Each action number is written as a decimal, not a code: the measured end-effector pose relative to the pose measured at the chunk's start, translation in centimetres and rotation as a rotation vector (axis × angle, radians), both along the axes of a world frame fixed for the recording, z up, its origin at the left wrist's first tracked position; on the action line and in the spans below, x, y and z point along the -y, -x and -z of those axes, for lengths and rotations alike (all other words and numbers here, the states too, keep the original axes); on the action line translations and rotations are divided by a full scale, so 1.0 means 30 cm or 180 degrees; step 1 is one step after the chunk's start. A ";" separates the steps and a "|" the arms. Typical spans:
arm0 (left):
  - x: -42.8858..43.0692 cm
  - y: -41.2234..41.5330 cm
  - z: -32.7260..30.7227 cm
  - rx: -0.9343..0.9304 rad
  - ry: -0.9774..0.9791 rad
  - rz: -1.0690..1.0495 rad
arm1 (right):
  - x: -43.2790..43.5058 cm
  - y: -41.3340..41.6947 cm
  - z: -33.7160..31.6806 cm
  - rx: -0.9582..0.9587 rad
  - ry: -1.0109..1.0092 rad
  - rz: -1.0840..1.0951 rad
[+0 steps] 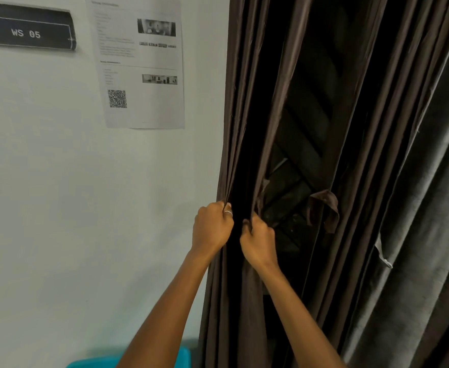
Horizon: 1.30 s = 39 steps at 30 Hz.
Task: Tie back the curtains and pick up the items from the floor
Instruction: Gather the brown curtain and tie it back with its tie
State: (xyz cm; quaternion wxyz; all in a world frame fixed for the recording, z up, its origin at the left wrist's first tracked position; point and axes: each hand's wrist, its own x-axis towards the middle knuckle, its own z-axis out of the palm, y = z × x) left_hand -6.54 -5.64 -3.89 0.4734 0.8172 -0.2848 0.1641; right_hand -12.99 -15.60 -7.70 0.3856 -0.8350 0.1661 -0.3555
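Both hands are gripping the brown curtain (247, 128), which is hanging just beside the white wall (85, 195) and running down out of view at the bottom. The left hand (211, 228) is curling shut around the curtain's outer edge, a ring (228, 212) showing on one finger, and the right hand (259, 241) is closing in a fist around a bunch of folds just beside it, the two hands nearly touching. Between the folds a dark gap is opening onto a slatted surface behind. A tie strip (324, 211) of the same brown cloth is dangling from the folds to the right of the hands, its ends drooping loose. The cloth is looking thin, smooth and faintly shiny, so it is probably sliding easily through a loose grip and collapsing into pleats rather than holding any shape; it should be light to move sideways, with little risk of damage beyond tugging at its hanging points above, which are out of view. Gathering many folds at once at this height, then reaching for the tie strip, seems the sensible hold. A grey curtain (417, 208) is hanging further right, and a blue bin (183, 357) is peeking in low down; no floor items are showing.
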 end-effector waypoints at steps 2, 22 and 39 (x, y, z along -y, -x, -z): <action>0.005 0.000 0.000 -0.0066 0.0023 0.0111 | -0.029 -0.020 -0.003 0.0040 0.0042 -0.0262; -0.010 0.022 -0.037 -0.0025 -0.0505 0.0176 | -0.136 -0.073 0.038 0.0128 0.0614 0.0537; -0.054 0.003 0.052 -0.0329 0.0211 0.0646 | -0.095 -0.054 0.048 0.0403 0.0028 0.0283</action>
